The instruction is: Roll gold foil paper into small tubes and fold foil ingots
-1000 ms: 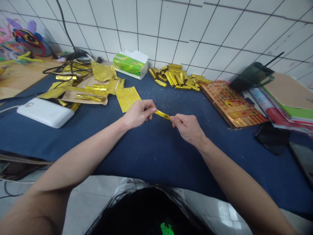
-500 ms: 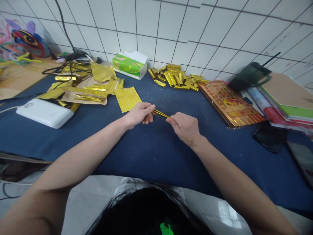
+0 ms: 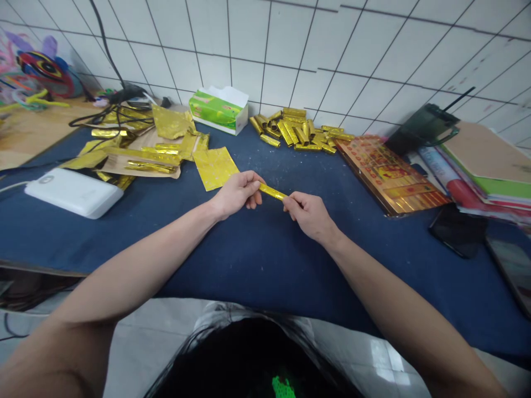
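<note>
Gold foil strip (image 3: 272,192) pinched end to end between left hand (image 3: 235,194) and right hand (image 3: 309,214), both closed on it, over blue-covered table (image 3: 249,260) (white tiled wall (image 3: 286,55) behind), rolled foil tubes (image 3: 294,130) lying well beyond.

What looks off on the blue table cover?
Mainly a black cable looped over the gold foil scraps at back left, untidy rather than damaged. The gold foil roll between the left hand and right hand looks intact.
</note>
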Demonstrator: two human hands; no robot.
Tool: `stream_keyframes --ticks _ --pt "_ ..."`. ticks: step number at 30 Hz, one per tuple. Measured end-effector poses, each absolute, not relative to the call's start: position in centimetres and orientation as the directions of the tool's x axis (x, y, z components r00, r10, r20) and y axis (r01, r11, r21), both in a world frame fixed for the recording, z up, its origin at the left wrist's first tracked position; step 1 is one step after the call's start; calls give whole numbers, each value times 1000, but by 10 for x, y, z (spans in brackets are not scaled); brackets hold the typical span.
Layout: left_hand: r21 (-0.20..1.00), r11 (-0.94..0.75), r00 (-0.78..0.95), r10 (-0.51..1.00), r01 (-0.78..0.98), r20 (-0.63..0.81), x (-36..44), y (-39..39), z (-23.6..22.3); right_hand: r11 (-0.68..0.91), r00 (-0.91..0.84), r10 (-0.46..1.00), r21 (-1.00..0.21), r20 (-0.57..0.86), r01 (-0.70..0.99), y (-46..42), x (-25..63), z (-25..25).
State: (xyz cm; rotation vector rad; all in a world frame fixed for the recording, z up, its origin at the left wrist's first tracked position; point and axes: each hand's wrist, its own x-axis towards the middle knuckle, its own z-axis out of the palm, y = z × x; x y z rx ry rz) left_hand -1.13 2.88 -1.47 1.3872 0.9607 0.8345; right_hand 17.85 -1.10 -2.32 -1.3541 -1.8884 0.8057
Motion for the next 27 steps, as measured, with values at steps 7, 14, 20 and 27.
stream_keyframes --ticks 7,14,20,27 --pt "985 20 413 907 169 -90 -10 28 -17 297 -240 952 -773 192 561 -13 177 -23" --pt "848 -368 425 885 383 192 -12 26 -13 361 -286 932 -672 225 646 -13 177 -22" --pt "320 -771 723 631 550 279 -6 9 -5 525 -429 850 -430 305 734 -16 173 -26" --pt "180 -746 730 665 641 161 -2 3 -7 528 -464 847 -504 258 684 -21 168 -26"
